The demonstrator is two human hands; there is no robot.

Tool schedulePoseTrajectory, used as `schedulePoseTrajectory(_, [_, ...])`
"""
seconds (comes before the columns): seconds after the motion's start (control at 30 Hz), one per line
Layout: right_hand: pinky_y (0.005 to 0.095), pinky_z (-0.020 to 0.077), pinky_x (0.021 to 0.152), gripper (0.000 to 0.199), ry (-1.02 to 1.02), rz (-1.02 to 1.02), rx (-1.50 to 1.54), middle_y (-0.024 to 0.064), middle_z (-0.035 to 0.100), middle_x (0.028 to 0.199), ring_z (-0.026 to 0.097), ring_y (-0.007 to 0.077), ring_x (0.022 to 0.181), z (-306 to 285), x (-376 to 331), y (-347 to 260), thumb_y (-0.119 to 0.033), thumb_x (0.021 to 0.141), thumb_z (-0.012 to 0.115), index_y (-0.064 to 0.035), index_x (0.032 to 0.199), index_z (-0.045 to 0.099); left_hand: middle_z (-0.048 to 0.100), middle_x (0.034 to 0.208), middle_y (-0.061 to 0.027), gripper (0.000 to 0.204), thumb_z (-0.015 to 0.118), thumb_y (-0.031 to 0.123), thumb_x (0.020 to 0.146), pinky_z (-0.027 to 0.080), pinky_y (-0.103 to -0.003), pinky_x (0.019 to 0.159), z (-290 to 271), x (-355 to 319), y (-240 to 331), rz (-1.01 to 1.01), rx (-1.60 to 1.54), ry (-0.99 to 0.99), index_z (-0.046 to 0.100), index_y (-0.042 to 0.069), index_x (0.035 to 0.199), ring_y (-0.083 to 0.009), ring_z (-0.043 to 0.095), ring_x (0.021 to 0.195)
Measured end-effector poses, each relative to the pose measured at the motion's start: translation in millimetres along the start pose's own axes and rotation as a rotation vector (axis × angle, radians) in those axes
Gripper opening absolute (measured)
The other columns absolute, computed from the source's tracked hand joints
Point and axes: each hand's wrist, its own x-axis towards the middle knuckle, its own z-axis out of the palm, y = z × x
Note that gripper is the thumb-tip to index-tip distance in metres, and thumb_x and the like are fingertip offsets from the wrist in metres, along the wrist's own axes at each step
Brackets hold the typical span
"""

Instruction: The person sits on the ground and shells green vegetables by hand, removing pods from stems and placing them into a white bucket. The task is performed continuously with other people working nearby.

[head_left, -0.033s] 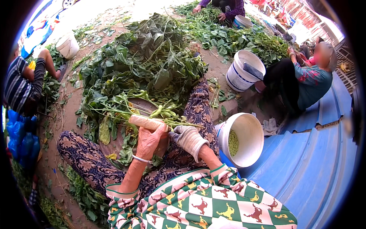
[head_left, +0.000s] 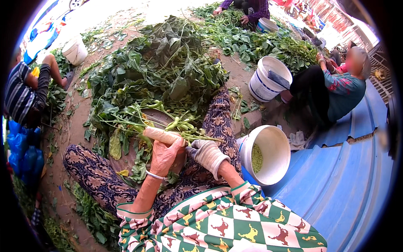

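My left hand (head_left: 163,157), with a beige cover over one finger and a white bangle at the wrist, is closed in a pinch. Against its fingertips presses my right hand (head_left: 208,153), also closed, in a pale knitted glove with grey fingers. What they pinch between them is hidden. Just beyond the fingers lie green bean pods (head_left: 179,124) on stems, across a round brown surface (head_left: 156,117) between my legs. To the right, a tilted white bucket (head_left: 275,156) holds shelled light-green beans (head_left: 256,158).
A tall heap of leafy bean plants (head_left: 168,71) rises ahead. Another white bucket (head_left: 261,86) stands ahead right, near a seated person (head_left: 346,90). Blue corrugated sheeting (head_left: 331,176) lies at right. Another person (head_left: 25,90) sits at left; one more (head_left: 254,10) works at the back.
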Motion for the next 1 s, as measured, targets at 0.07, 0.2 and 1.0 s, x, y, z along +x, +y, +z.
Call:
schedulePoseTrajectory(0.07, [0.0372, 0.0453, 0.058, 0.026, 0.006, 0.003, 0.001, 0.0183, 0.060, 0.067, 0.058, 0.0293, 0.060, 2.9, -0.1, -2.5, -0.028, 0.083, 0.062, -0.0025, 0.080, 0.064, 0.063, 0.079, -0.0038, 0.012, 0.064, 0.007, 0.082, 0.050, -0.023, 0.065, 2.4, -0.3, -3.0, 0.062, 0.098, 0.039, 0.060, -0.001, 0.091, -0.0101, 0.061, 0.071])
schedulePoseTrajectory(0.2, [0.0309, 0.0419, 0.049, 0.026, -0.038, 0.129, 0.415, 0.0082, 0.059, 0.063, 0.052, 0.0170, 0.053, 4.3, -2.0, 5.7, -0.029, 0.085, 0.061, -0.0040, 0.079, 0.063, 0.062, 0.079, -0.0050, 0.012, 0.063, 0.005, 0.081, 0.049, -0.023, 0.063, 11.3, 1.5, -10.2, 0.180, 0.208, 0.054, 0.058, -0.002, 0.089, -0.0102, 0.060, 0.070])
schedulePoseTrajectory(1.0, [0.0151, 0.0310, 0.039, 0.026, -0.429, 0.310, 1.280, 0.0010, 0.060, 0.085, 0.040, 0.0020, 0.052, -7.4, -5.5, 19.7, -0.025, 0.093, 0.050, -0.0060, 0.111, 0.053, 0.063, 0.084, -0.0044, 0.017, 0.066, 0.009, 0.082, 0.051, -0.024, 0.069, -6.1, 4.6, -11.6, -0.024, 0.015, -0.044, 0.060, -0.001, 0.096, -0.0116, 0.061, 0.076])
